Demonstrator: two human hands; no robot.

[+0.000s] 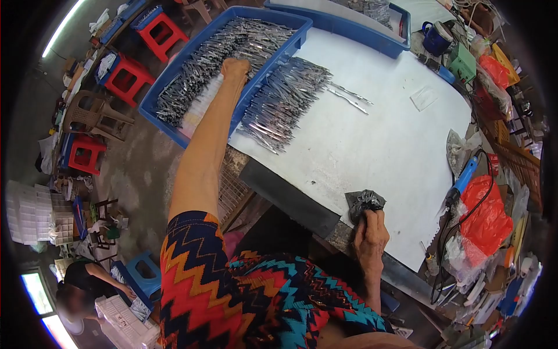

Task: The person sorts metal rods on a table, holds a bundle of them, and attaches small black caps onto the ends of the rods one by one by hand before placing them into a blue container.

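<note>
Slender metallic sticks (247,43) fill much of the blue bin (302,35) that I see the left hand (235,68) reaching into; its fingers curl downward, and from this angle I cannot tell whether they grip any. I have the right hand (372,232) closed on a crumpled black bundle (365,203) near the edge of the white-covered surface (389,145). Just beside the bin lies a broad row of sticks (285,102), with two loose sticks (351,103) near it. Farther out, a second blue bin (349,32) stands beyond.
</note>
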